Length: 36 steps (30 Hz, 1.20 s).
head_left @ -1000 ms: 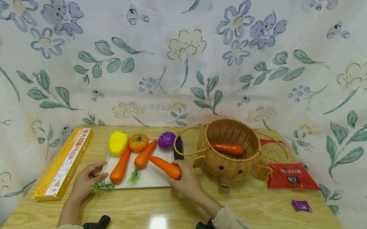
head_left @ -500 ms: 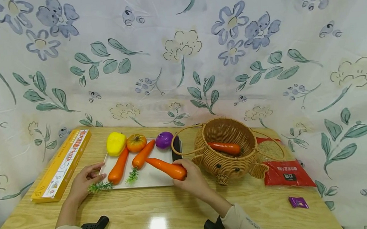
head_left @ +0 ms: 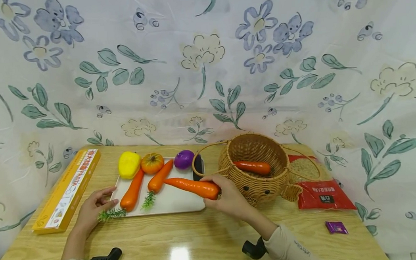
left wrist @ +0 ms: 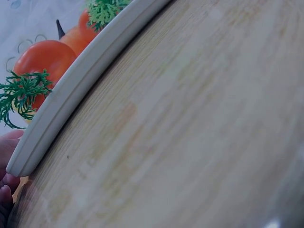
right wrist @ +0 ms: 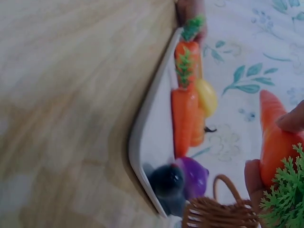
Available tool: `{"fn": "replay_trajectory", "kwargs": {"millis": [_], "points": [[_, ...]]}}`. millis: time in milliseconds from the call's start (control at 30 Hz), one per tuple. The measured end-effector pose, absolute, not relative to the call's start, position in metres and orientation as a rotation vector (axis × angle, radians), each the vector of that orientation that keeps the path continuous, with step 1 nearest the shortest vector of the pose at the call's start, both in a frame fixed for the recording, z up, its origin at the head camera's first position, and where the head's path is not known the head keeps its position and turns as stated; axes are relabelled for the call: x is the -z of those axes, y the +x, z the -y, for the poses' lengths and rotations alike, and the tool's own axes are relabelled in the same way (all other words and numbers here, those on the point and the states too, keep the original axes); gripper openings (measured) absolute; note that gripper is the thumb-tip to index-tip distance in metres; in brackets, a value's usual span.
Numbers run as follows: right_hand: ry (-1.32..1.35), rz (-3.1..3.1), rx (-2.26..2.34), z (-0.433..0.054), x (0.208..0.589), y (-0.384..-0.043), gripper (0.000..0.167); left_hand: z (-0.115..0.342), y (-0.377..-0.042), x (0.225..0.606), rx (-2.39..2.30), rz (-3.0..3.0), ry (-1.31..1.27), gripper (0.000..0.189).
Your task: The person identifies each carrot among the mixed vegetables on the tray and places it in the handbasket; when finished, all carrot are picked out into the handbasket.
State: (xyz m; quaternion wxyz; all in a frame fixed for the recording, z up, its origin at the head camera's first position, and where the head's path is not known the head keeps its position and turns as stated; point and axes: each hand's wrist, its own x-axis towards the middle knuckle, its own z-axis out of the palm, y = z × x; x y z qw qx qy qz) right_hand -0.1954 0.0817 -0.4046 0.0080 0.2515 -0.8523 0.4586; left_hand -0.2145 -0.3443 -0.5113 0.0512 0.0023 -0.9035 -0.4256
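Observation:
My right hand (head_left: pixel 231 200) pinches a carrot (head_left: pixel 193 187) between thumb and fingers, raised over the right part of the white tray (head_left: pixel 170 207). The carrot's tip points left; its green top (right wrist: pixel 289 194) shows in the right wrist view. At the tray's left edge, my left hand (head_left: pixel 90 212) grips the rim with thumb and fingers. Two more carrots, a left one (head_left: pixel 132 194) and a middle one (head_left: pixel 161 177), lie on the tray. Beside them are a yellow pepper-like vegetable (head_left: pixel 129 165), a small pumpkin (head_left: pixel 152 163), a purple round vegetable (head_left: pixel 184 159) and a dark shiny thing (head_left: pixel 197 168).
A wicker basket (head_left: pixel 279 183) with looped handles stands right of the tray, a red carrot (head_left: pixel 252 167) inside. Behind and right of it lies a red food bag (head_left: pixel 324 194). A small purple packet (head_left: pixel 336 227) is nearer. The yellow pasta box (head_left: pixel 66 190) lies at left.
My right hand has lifted the carrot off the tray and moved it right, toward the basket. My left hand stays at the tray's left edge. The head view has shifted slightly.

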Motion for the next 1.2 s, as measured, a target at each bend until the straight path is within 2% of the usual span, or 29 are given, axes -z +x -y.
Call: {"fn": "replay_trajectory", "kwargs": {"millis": [867, 1200], "points": [[0.882, 2.760, -1.358, -0.148, 0.359, -0.214, 0.048, 0.346, -0.215, 0.512, 1.309, 2.733, 0.018, 0.055], [0.890, 2.799, -1.352, -0.169, 0.355, -0.222, 0.049, 0.344, -0.216, 0.514, 1.307, 2.728, 0.009, 0.055]]}}
